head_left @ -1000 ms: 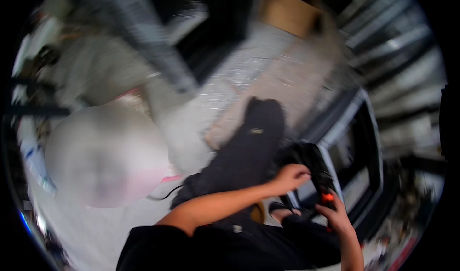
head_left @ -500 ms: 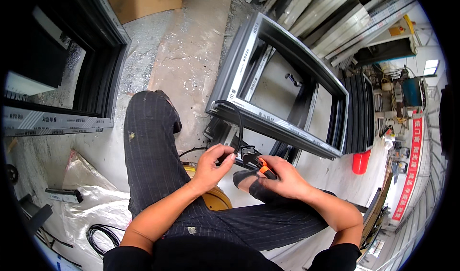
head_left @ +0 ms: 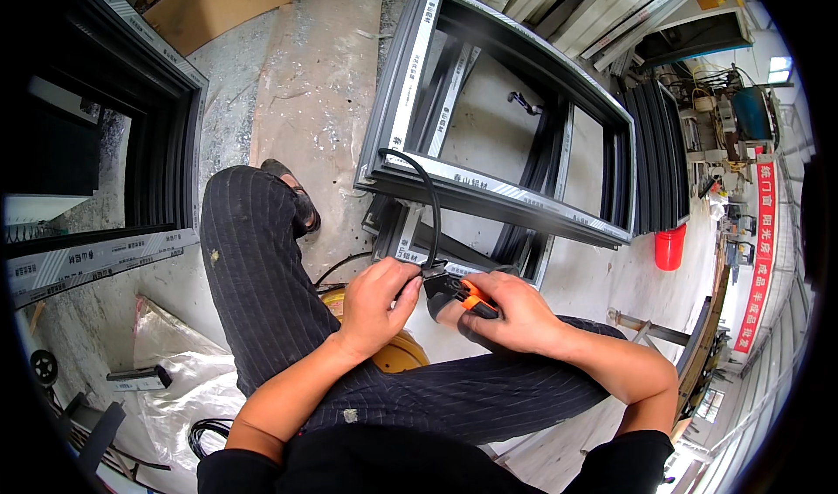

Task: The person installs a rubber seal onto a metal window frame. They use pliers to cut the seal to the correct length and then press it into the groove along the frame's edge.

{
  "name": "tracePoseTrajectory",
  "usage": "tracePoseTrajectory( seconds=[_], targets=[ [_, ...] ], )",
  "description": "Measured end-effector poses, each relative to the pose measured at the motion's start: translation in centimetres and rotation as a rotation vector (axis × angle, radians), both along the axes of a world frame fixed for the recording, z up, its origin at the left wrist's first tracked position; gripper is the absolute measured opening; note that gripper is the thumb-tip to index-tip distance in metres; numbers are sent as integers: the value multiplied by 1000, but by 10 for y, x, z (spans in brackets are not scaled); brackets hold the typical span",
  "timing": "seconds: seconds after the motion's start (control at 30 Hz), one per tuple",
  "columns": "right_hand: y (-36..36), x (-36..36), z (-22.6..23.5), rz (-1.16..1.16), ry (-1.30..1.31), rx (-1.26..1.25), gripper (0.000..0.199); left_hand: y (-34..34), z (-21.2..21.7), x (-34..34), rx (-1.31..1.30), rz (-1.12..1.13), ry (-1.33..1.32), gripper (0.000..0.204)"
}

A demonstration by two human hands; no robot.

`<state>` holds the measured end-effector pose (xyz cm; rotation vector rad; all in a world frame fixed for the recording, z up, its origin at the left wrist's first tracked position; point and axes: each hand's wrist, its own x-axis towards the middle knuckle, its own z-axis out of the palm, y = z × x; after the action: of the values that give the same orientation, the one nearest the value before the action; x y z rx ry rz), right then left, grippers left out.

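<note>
Left hand (head_left: 375, 306) closed, thumb and fingertips pinch a black strip (head_left: 436, 223) above the pinstriped trousers (head_left: 384, 407) of a seated person, a grip that looks meant to steady the strip's lower end. Just below that hand, a rounded yellow object (head_left: 401, 356) shows between the legs, its use unclear from this angle. From the fingertips the strip climbs in an arc away from the body, its far end lying over the near left corner of a grey window frame, an arrangement that seems to let the frame bear the slack. Touching the thumb side of the left hand is the head of a black-and-orange hand tool (head_left: 447, 284), set where strip and fingers meet; whether the strip lies between its blades cannot be told. Beyond both hands the window frame (head_left: 497, 187) rests tilted across other frame pieces, close enough, it appears, to keep the work within reach. To the right of the tool, the right hand (head_left: 515, 315) wraps its handles, palm turned inward, a hold suited to squeezing and to meeting the left hand over the lap. Farther right and beyond that hand, a red bucket (head_left: 669, 250) stands beside dark frames (head_left: 655, 162) packed in a row, apparently to save room.
</note>
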<state>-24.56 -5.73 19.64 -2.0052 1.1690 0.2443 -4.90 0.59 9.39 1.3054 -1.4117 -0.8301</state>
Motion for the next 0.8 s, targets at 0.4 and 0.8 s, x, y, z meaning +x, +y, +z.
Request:
tracePoseTrajectory(
  seconds=[0.4,0.8],
  targets=[
    [10,13,6,-32,-30,-29,27,7,6,10,38,-16,76,8],
    [7,15,13,78,202,-126,28,8,10,16,47,-61,49,8]
  ],
)
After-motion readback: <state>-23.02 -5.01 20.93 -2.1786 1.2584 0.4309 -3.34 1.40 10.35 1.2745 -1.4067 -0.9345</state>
